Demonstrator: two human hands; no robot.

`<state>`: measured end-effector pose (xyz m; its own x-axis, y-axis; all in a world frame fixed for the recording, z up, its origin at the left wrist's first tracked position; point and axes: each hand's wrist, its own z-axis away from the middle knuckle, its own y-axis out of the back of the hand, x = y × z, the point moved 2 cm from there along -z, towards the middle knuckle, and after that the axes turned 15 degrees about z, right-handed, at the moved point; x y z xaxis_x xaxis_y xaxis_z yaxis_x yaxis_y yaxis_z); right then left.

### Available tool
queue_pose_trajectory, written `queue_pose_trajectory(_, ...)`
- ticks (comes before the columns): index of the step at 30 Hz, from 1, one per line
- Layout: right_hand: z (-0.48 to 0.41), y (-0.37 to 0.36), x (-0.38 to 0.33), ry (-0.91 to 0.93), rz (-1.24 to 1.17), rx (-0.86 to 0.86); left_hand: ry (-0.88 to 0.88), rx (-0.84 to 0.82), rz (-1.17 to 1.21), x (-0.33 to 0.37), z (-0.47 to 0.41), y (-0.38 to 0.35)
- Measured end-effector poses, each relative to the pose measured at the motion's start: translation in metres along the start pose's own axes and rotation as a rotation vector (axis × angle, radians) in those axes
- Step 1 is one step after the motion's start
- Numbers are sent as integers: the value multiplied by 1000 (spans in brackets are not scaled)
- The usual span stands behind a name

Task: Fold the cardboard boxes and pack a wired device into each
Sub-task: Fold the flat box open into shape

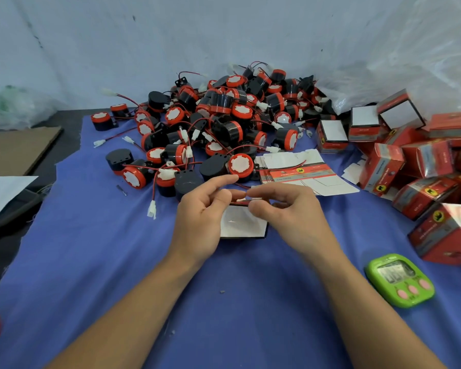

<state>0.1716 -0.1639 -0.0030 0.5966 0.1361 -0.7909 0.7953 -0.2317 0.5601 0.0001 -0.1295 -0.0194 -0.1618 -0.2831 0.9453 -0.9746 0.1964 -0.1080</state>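
- The box (242, 223) stands on the blue cloth (112, 262) in the middle of the table, between the two hands. A white flap faces up.
- The left hand (201, 219) pinches the far edge of the box between thumb and middle finger, with the forefinger held out straight above it.
- The right hand (290, 213) pinches the same far edge from the other side, fingers curled, and its fingertips nearly meet those of the left.
- The white flap hides the inside, so I cannot tell whether a device is already in.
- The box looks like thin printed card: light, easy to dent, and it probably creases only along its scored lines. It is best held by the side walls, with the tab guided by fingertips rather than squeezed.
- The pile of wired devices (218, 115) lies just beyond the hands. Each looks like a hard plastic drum, small and solid. It is probably best gripped round the body, since tangled leads could drag neighbours along.
- Flat box blanks (298, 169) lie to the right of the pile, and folded boxes (423, 166) are heaped further right.
- A green timer (399, 279) rests near the right forearm.
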Motion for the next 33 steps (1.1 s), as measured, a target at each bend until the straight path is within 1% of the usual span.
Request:
queue_pose_trajectory(1, 0, 3, 1, -4, -4, -39, 5, -1, 0, 0, 0, 0)
queue_pose_trajectory(3, 2, 4, 2, 28, 87, -71, 15, -30, -34, 0, 1, -1)
queue_pose_trajectory(5, 5, 3, 2, 56, 215, -28, 9, -78, -145, 1, 4, -4)
queue_pose_trajectory(7, 6, -1, 4, 47, 249, 27, 5, -112, -226, 2, 6, -6)
queue_pose_trajectory(9, 6, -3, 3, 41, 267, 58, 14, -133, -238, 3, 5, -7)
queue_pose_trajectory(13, 9, -11, -2, 55, 310, 99, 76, -145, -207, 6, 2, -5)
queue_pose_trajectory(16, 9, -17, -2, 43, 336, 115, 87, -157, -173, 7, 2, -3)
queue_pose_trajectory(22, 15, -20, -6, 99, 343, 183, 113, -201, 2, 6, 2, -4)
queue_pose_trajectory(25, 16, -20, -8, 127, 363, 189, 114, -176, 44, 5, -1, -3)
queue_pose_trajectory(27, 15, -23, -11, 172, 407, 161, 106, -119, 50, 5, -1, -4)
queue_pose_trajectory(29, 13, -27, -13, 238, 474, 137, 91, -56, -21, 8, -2, -6)
queue_pose_trajectory(30, 13, -27, -14, 265, 493, 145, 87, -53, -100, 10, -2, -6)
queue_pose_trajectory(31, 12, -26, -14, 288, 499, 167, 76, -79, -196, 12, -2, -6)
queue_pose_trajectory(33, 10, -22, -12, 326, 497, 231, 32, -190, -350, 17, -1, -7)
